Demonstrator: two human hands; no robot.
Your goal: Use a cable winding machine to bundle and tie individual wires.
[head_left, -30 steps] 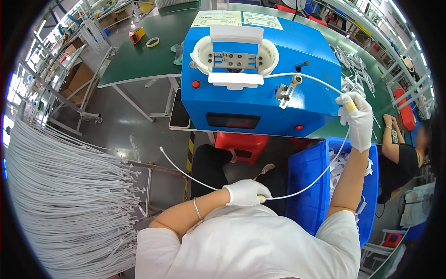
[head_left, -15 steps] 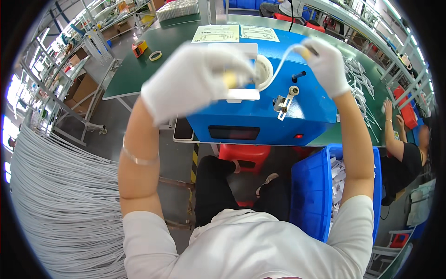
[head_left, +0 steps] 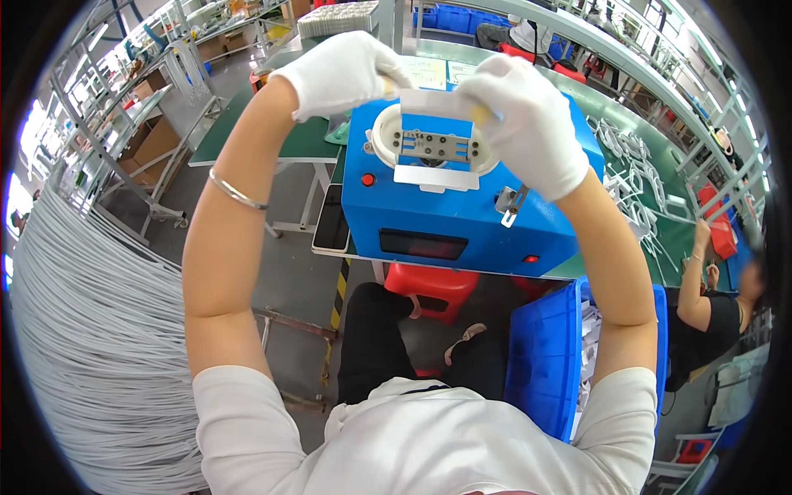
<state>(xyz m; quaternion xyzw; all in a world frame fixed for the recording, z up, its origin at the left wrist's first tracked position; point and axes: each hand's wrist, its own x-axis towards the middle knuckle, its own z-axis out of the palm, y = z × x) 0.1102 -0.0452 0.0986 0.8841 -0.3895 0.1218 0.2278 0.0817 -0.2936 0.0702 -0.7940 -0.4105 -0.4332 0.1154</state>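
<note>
A blue box-shaped machine [head_left: 462,223] stands in front of me on the green bench. On its top sits a round white winding fixture [head_left: 433,148] with a grey metal plate in the middle. My left hand [head_left: 342,74], in a white glove, is closed at the fixture's upper left edge. My gloved right hand [head_left: 528,124] is closed over its upper right edge. Both pinch the thin white cable [head_left: 381,142], which curves around the fixture's rim; the gloves hide most of it.
A thick bundle of white cables [head_left: 82,346] hangs at my left. A blue bin [head_left: 544,363] stands by my right knee and a red stool [head_left: 433,285] under the bench. Coiled white cables [head_left: 635,173] lie on the green bench [head_left: 247,132]. Another person [head_left: 709,305] sits at the right.
One second ago my hands held the cable stretched low near my lap and out to the right. Both have since risen to the top of the machine and meet at the fixture.
</note>
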